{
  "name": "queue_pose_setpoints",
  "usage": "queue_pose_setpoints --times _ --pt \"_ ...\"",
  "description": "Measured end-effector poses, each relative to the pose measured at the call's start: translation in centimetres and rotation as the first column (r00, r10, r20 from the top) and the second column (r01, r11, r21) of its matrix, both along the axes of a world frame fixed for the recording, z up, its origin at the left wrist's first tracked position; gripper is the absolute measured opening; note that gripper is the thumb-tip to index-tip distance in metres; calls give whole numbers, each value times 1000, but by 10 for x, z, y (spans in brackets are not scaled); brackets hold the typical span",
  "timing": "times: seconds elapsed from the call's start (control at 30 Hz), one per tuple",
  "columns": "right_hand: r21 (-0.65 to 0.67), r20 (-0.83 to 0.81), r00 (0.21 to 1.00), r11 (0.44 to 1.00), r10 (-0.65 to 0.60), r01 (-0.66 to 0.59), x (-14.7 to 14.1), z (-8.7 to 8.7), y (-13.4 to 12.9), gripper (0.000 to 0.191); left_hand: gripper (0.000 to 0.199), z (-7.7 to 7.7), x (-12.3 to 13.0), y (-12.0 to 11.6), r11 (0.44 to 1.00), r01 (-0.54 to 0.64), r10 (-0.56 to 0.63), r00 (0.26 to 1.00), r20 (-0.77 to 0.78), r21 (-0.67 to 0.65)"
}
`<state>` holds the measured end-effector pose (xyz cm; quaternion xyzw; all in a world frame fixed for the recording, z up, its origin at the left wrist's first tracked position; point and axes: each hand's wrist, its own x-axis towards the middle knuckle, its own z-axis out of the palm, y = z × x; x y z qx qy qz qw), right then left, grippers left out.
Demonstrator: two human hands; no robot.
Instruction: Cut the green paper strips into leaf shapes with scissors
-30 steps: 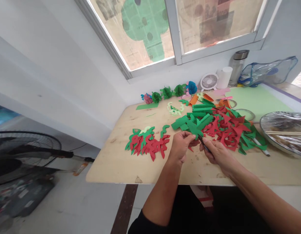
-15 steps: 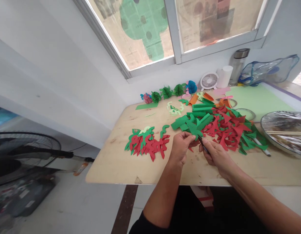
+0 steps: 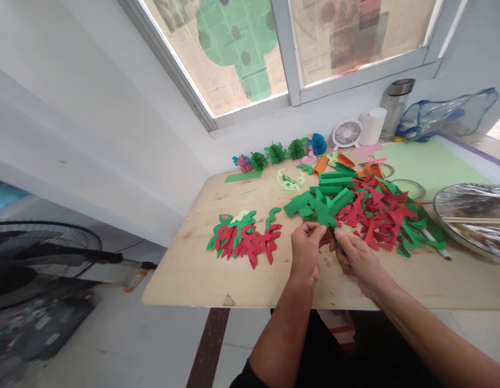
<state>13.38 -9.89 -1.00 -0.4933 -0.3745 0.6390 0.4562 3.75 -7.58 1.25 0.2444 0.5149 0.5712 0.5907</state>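
My left hand (image 3: 308,245) pinches a small piece of paper between thumb and fingertips; red shows by the fingertips, but most of the piece is hidden. Close beside it, my right hand (image 3: 358,257) is closed around dark scissors (image 3: 338,241), their tips at the paper. Just beyond my hands lie folded green paper strips (image 3: 300,202) and a heap of red paper scraps (image 3: 381,213). To the left, cut red paper shapes (image 3: 250,241) overlap green ones (image 3: 214,237), with a wavy green piece (image 3: 273,215) next to them.
Behind stand paper pompoms (image 3: 276,153), a small white fan (image 3: 347,133), a white cylinder (image 3: 373,127) and a bottle (image 3: 397,110). A film-covered bowl (image 3: 472,215) with chopsticks is at the right. A large floor fan (image 3: 43,258) stands left of the table (image 3: 185,280).
My left hand and forearm have shifted slightly to the right, with the wrist turned. My right hand has barely moved and stays on the scissors.
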Motion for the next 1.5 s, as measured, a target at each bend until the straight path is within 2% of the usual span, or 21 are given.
queue_pose_setpoints --times 0.1,0.3,0.6,0.93,1.17,1.5 --pt "2 14 1000 1000 12 -12 2 1 0 37 20 0 0 1 1000 20 -20 1000 -17 4" --pt "23 49 998 999 32 -33 6 3 2 38 17 3 -8 6 990 141 -141 987 -71 -1" --pt "54 97 993 996 65 -70 10 7 5 42 15 8 -11 8 979 202 -201 975 -95 -6" --pt "31 46 996 997 70 -72 9 6 3 39 20 9 -15 8 965 264 -263 960 -100 -6" --pt "29 83 995 998 57 -60 9 7 2 39 18 10 -14 6 967 253 -252 965 -77 -1" --pt "27 93 991 995 92 -95 10 8 3 40 14 10 -16 8 961 276 -275 954 -122 -9"
